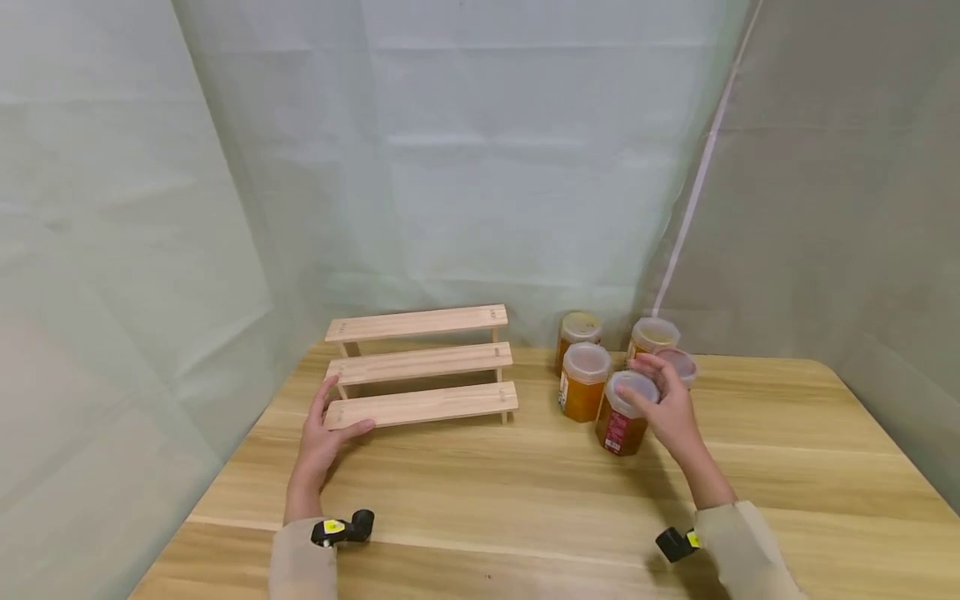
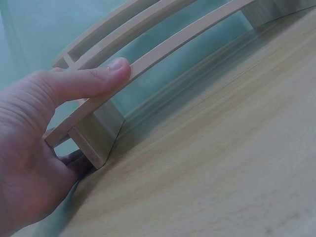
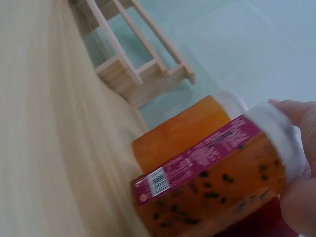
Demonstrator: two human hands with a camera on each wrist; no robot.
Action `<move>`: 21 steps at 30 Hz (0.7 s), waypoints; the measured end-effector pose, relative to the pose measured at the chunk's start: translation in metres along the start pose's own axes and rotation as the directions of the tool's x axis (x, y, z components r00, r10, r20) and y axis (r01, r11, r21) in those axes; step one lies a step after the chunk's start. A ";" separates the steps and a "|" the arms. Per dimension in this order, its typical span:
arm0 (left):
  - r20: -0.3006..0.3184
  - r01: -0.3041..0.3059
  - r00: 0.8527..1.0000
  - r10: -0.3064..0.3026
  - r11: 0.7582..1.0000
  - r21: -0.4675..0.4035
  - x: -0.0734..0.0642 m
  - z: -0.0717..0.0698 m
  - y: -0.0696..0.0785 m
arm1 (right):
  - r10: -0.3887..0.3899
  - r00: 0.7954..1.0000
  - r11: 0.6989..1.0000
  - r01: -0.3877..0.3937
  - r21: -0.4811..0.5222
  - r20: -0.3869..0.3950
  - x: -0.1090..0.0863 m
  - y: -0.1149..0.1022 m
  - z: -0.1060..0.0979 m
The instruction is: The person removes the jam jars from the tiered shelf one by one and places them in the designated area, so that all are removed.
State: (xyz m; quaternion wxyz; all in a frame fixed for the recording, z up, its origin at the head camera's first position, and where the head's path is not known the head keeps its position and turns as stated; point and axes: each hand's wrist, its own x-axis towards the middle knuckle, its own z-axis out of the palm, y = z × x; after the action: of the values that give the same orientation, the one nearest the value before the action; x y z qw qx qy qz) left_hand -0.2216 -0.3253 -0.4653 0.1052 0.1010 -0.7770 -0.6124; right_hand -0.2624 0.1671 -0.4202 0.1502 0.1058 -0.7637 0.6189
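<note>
A three-tier wooden display rack point(image 1: 420, 406) stands at the back left of the table. My left hand point(image 1: 318, 450) grips the left end of its lowest board, thumb along the front edge and fingers round the end. On the right, my right hand point(image 1: 672, 414) holds a jar point(image 1: 621, 432) by its whitish lid, thumb and fingers on opposite sides. This jar has a maroon label and, in the right wrist view, amber contents point(image 3: 217, 190) with dark seeds. An orange jar point(image 1: 582, 397) stands just to its left.
Behind stand a jar point(image 1: 567, 354) at the back left and another jar point(image 1: 652, 333) at the back right. A reddish-lidded jar point(image 1: 684, 367) is partly hidden by my right hand. Pale cloth sheets point(image 1: 525, 167) hang behind and beside the wooden table point(image 1: 465, 517).
</note>
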 end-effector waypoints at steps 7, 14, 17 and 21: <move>0.004 -0.010 1.000 0.010 1.000 0.006 -0.004 0.001 -0.003 | 0.013 1.000 0.986 -0.013 -0.167 -0.002 -0.012 0.006 0.004; -0.001 -0.026 1.000 0.026 1.000 0.016 -0.004 -0.001 -0.002 | -0.025 0.999 0.972 0.018 -0.236 -0.026 -0.010 0.006 0.007; -0.004 -0.020 1.000 0.020 1.000 0.008 -0.004 -0.001 -0.001 | -0.016 0.999 0.974 0.007 -0.227 -0.039 -0.008 0.006 0.007; 0.005 0.011 1.000 -0.011 1.000 -0.014 -0.007 -0.001 0.005 | -0.007 0.999 0.978 -0.005 -0.209 -0.053 -0.007 0.008 0.008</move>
State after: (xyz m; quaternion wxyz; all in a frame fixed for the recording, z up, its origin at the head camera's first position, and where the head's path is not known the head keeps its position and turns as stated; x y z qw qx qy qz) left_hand -0.2153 -0.3230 -0.4607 0.1007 0.1033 -0.7722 -0.6188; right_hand -0.2591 0.1612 -0.4314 0.1811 0.0734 -0.8201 0.5378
